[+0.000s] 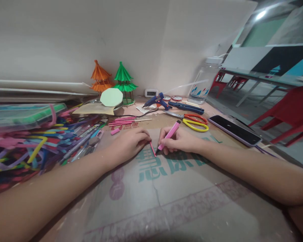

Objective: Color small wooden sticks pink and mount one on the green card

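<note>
My right hand (178, 137) is closed around a pink marker (172, 135), its dark tip pointing down and left. The tip meets or nearly meets the lower end of a thin pink stick (153, 149). Pinched in the fingers of my left hand (132, 143) is the stick's upper end. Behind my left hand lies a pink marker cap (115, 131). Several pink sticks (121, 121) are laid side by side beyond it, together with one pale stick (143, 120). Printed cardboard under a clear sheet (187, 195) covers the work surface below both hands.
At left lie a heap of coloured pipe cleaners (42, 144) and a clear plastic box (25, 116). Orange (100, 75) and green (123, 80) pagoda models stand at the back. A glue gun (156, 101), scissors (194, 121), a phone (234, 129) and a water bottle (204, 80) sit beyond my right hand.
</note>
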